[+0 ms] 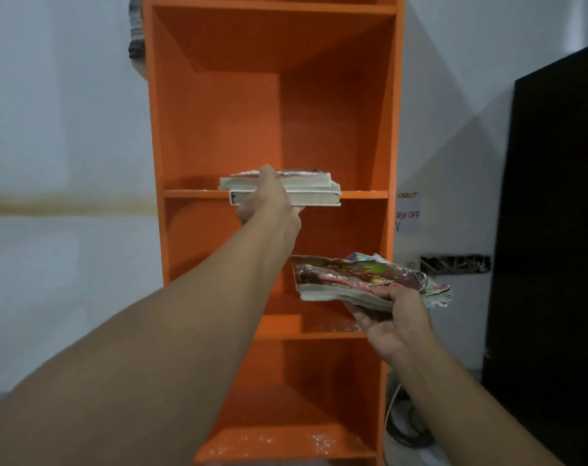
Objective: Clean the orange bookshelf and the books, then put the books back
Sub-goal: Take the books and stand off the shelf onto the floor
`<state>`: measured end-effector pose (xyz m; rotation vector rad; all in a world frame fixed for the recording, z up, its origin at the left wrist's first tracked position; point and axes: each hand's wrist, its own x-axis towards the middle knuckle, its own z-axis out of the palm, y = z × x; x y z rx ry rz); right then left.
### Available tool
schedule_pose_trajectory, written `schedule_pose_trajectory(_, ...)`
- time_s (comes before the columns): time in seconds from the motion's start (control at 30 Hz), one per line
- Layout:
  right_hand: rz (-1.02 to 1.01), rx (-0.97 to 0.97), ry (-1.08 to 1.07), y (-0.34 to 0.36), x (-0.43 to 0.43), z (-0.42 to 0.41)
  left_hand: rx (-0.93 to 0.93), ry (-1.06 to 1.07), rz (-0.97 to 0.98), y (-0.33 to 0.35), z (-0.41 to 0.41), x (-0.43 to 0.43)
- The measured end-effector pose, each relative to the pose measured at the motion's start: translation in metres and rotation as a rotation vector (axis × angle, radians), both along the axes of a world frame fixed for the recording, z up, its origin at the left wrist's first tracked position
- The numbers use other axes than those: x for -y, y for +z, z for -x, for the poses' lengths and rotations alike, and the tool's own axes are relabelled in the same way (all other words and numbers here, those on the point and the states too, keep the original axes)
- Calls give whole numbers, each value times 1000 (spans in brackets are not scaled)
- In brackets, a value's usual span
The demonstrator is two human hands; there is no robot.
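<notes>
Left hand: on an arm stretched far forward, thumb on top and fingers beneath, clamped round a stack of books.
Orange bookshelf: upright against a pale wall, with white specks on its lower boards.
Stack of books: lying flat at the front lip of the middle shelf.
Right hand: curled under a tattered book, thumb on its cover.
Tattered book: held before the compartment below, off to the right.

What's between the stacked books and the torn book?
Only a bare compartment of the orange bookshelf separates the stacked books from the torn book, in the head view.
</notes>
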<state>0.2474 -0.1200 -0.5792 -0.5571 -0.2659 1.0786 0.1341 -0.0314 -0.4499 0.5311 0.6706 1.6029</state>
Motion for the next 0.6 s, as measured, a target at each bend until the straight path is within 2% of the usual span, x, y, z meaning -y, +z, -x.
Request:
schedule_pose_trajectory(0.23, -13, 24, -28, -29, 60, 13, 67, 33, -98, -36, 44, 62)
schedule_pose_trajectory(0.37, -6, 5, -68, -33, 93, 8, 71, 12, -47, -72, 69, 79)
schedule_pose_trajectory(0.6, 10, 13, -107, -65, 115, 9, 34, -26, 145, -197, 82, 97)
